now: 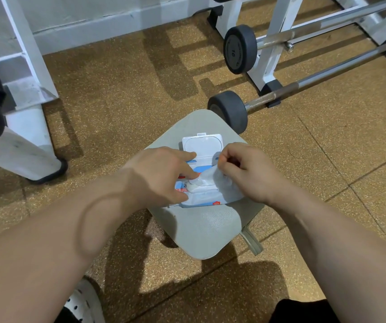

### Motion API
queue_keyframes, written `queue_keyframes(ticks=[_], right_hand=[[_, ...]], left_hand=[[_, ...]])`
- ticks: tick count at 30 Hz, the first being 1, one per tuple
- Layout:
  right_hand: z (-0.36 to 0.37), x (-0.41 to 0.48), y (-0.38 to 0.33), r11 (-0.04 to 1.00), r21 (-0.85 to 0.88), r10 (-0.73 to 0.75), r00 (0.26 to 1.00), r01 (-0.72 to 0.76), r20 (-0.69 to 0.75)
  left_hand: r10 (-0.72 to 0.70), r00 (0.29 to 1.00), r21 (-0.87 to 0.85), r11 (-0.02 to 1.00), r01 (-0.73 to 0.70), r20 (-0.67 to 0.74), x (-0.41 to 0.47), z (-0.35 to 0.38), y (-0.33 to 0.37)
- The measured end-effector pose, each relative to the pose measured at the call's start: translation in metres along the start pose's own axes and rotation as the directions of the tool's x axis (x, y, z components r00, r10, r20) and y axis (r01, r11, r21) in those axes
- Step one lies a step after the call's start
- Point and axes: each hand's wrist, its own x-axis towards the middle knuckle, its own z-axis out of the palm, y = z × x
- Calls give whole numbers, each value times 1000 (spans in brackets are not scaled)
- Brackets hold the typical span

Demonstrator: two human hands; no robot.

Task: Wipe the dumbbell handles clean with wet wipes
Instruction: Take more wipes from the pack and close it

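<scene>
Right hand [245, 171] is curled tight, thumb and fingertips pinching a white wipe [208, 177] that stands half out of the opening. Left hand [164, 173] is spread flat, fingers straight, pressing the pack [207, 199] down on its left side, one fingertip right at the opening and another up by the lid hinge. The lid [202, 145] is flipped wide open, tilted away from the person. The blue-and-white pack lies on the grey padded bench [210, 229], towards its far half. Out beyond the bench's far corner, a dumbbell [230, 110] lies on the floor [117, 101], its black weight just beside the pad and its long chrome bar running off to the upper right. A second dumbbell [239, 48], marked 10, sits further back against the white rack [266, 66], well apart from both hands. Bottom left, a white perforated shoe [82, 304] peeks in under the left forearm.
</scene>
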Motion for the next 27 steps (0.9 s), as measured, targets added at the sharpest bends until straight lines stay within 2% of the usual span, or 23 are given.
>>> queue_keyframes(ticks=[7,9,13,18,20,23,25,27], right_hand=[[19,-2,-9,958,-220,-190,982,184,-5],[15,0,-7,964,-197,-187,982,180,-19],[-2,2,-1,993,-83,-91,993,85,-69],[9,-4,-6,964,-218,-147,988,152,39],[14,-2,-6,953,-258,-164,986,160,9],[4,0,-4,995,-101,-24,999,20,-33],[-3,0,-3,995,64,80,997,-81,9],[-3,-1,-3,983,137,115,993,-119,34]], left_hand=[[13,1000,2,1000,-13,-7,1,2,0],[11,1000,-12,1000,-11,-5,1,2,-1],[0,1000,-17,1000,0,1,1,3,-1],[-4,1000,-36,999,4,-6,2,2,1],[-13,1000,-34,999,13,-2,2,1,2],[-25,1000,-53,998,25,0,1,3,0],[-24,1000,-71,997,23,-3,0,3,-1],[-33,999,-100,995,30,-22,2,3,1]])
